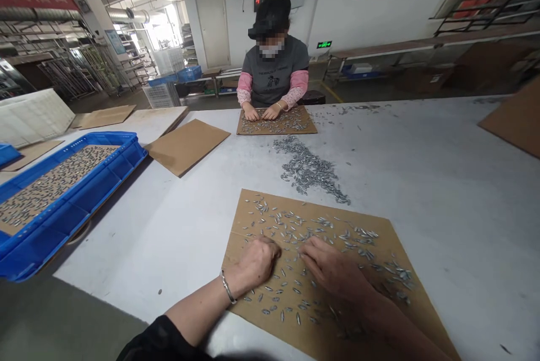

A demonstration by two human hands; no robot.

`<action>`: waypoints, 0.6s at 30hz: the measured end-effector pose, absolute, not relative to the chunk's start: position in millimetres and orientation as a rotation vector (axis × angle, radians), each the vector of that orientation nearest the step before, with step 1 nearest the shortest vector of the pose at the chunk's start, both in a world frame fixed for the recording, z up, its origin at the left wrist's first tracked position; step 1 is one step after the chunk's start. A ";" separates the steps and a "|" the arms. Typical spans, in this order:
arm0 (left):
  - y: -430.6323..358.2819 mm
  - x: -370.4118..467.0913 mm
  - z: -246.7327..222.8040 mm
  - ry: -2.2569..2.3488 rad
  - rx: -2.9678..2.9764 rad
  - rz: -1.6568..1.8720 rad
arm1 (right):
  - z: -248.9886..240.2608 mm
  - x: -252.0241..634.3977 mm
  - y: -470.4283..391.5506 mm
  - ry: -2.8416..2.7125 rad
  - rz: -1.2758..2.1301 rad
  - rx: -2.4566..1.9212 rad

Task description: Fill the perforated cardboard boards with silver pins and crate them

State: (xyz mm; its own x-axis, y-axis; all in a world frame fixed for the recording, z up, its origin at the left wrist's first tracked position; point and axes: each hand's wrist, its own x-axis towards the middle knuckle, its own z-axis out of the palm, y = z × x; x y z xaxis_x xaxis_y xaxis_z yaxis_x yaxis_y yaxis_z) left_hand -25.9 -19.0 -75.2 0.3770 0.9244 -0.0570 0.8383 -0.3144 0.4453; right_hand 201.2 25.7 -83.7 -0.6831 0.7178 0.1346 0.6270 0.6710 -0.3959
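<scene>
Many small silvery metal pieces (298,319) lie scattered over a brown cardboard sheet (291,344) in front of me. My left hand (258,260), with a bracelet at the wrist, rests over the sheet's left half, its fingers curled in; what they hold, if anything, is hidden. Just to the right, my right hand (327,262) is over the middle of the sheet, thumb and fingertips pinched together among the pieces. Anything between those fingertips is too small to make out.
Beyond the sheet lies a loose pile of metal pieces (310,167). Across the table (189,237), a person (274,68) works over another cardboard sheet (276,131). A blue tray (105,181) with more pieces stands left, beside bare cardboard (189,147). More cardboard (517,119) is far right.
</scene>
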 end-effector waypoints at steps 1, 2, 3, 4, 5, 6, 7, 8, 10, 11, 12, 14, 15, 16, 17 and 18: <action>-18.2 -24.4 -76.0 1.539 2.242 0.269 | -84.1 202.5 29.8 -2.604 0.463 -1.059; -17.8 -23.3 -76.2 1.544 2.246 0.244 | -84.3 202.9 34.6 -2.605 0.454 -1.053; -17.7 -22.8 -76.0 1.548 2.250 0.219 | -84.5 202.2 39.8 -2.611 0.443 -1.062; -17.8 -22.7 -75.4 1.554 2.251 0.201 | -84.4 200.2 45.3 -2.621 0.433 -1.083; -17.7 -23.3 -74.2 1.561 2.248 0.193 | -84.3 196.9 50.8 -2.637 0.425 -1.108; -17.2 -24.8 -72.4 1.570 2.241 0.198 | -84.3 192.5 55.9 -2.659 0.419 -1.131; -16.3 -27.2 -70.0 1.583 2.230 0.214 | -84.4 187.1 60.5 -2.689 0.414 -1.152; -14.6 -30.8 -67.0 1.599 2.216 0.239 | -84.7 181.1 64.3 -2.721 0.407 -1.168; -9.2 -41.2 -60.1 1.663 2.173 0.301 | -85.8 168.5 69.5 -2.784 0.376 -1.187; -5.4 -47.8 -56.6 1.711 2.148 0.327 | -86.4 162.6 71.1 -2.806 0.347 -1.202; -1.3 -54.9 -53.4 1.766 2.122 0.345 | -87.0 157.3 72.2 -2.823 0.311 -1.224; 7.6 -69.2 -48.6 1.874 2.076 0.357 | -87.4 149.3 73.3 -2.848 0.236 -1.268; 11.8 -75.7 -47.3 1.919 2.059 0.355 | -87.1 146.5 73.3 -2.861 0.207 -1.294; 15.7 -81.5 -46.7 1.952 2.046 0.349 | -86.5 144.2 73.1 -2.876 0.185 -1.327; 19.1 -86.3 -46.6 1.979 2.033 0.342 | -85.7 142.4 72.4 -2.891 0.170 -1.358; 21.9 -90.1 -47.0 1.999 2.023 0.333 | -84.6 140.8 71.4 -2.902 0.155 -1.390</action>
State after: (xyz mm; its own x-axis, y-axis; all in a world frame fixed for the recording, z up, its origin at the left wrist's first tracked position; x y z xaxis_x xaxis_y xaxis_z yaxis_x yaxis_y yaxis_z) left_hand -90.1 21.9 -47.0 0.0177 0.9994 -0.0305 0.9356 -0.0058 0.3531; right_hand 140.8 71.4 -84.6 -0.6252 0.7722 -0.1130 0.7799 0.6237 -0.0524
